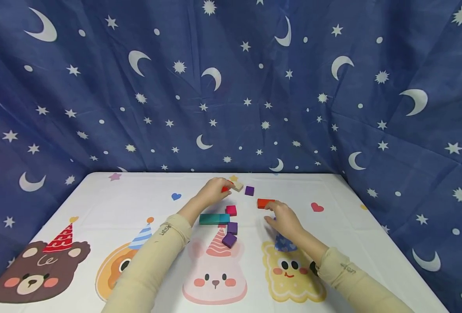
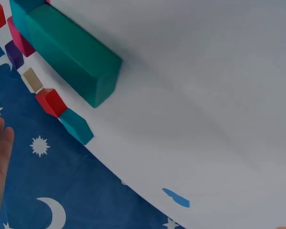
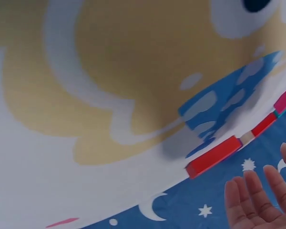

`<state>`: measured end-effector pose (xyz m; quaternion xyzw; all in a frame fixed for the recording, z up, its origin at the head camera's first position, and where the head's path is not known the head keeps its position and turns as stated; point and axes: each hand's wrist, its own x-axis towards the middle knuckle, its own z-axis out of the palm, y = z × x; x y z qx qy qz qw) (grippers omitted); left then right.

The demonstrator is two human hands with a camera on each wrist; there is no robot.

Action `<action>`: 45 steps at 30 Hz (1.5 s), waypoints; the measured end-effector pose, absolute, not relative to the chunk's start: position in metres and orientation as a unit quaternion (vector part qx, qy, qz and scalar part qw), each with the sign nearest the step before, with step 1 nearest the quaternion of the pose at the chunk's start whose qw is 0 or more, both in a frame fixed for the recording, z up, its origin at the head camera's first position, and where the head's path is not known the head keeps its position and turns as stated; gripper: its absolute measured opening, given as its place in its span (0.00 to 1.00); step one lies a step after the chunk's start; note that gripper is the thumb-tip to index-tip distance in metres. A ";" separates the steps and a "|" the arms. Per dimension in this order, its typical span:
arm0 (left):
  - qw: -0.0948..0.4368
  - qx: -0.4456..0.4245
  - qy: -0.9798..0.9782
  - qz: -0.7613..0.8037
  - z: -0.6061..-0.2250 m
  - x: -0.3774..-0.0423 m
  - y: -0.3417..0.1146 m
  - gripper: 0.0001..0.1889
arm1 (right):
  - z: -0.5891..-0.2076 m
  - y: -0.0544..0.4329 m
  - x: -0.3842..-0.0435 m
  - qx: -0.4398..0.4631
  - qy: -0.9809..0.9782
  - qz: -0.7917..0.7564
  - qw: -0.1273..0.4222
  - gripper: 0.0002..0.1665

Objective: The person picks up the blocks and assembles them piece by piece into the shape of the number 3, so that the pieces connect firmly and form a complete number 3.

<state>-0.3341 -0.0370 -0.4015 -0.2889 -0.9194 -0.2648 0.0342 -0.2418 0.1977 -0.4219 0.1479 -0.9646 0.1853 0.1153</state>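
Hands (image 1: 213, 191) (image 1: 286, 220) relaxed, apparently empty; long red block (image 1: 264, 203) lengthwise left to right.

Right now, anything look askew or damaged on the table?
Mildly askew: the lowest purple cube in the head view sits turned diagonally, while the next purple cube above it looks square. No damage visible.
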 end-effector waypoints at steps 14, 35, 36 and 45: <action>0.036 -0.295 -0.929 -0.219 -0.403 -0.357 -0.013 0.12 | -0.433 0.212 -0.272 0.175 -0.968 0.141 0.113 0.21; -0.022 -0.311 -0.940 -0.138 -0.413 -0.368 0.025 0.21 | -0.433 0.245 -0.323 0.115 -0.964 0.221 -0.094 0.31; -0.022 -0.311 -0.940 -0.139 -0.415 -0.368 0.025 0.21 | -0.433 0.244 -0.323 0.119 -0.965 0.212 -0.093 0.30; -0.076 -0.288 -0.939 -0.172 -0.420 -0.372 0.027 0.23 | -0.432 0.240 -0.324 0.118 -0.973 0.173 -0.093 0.23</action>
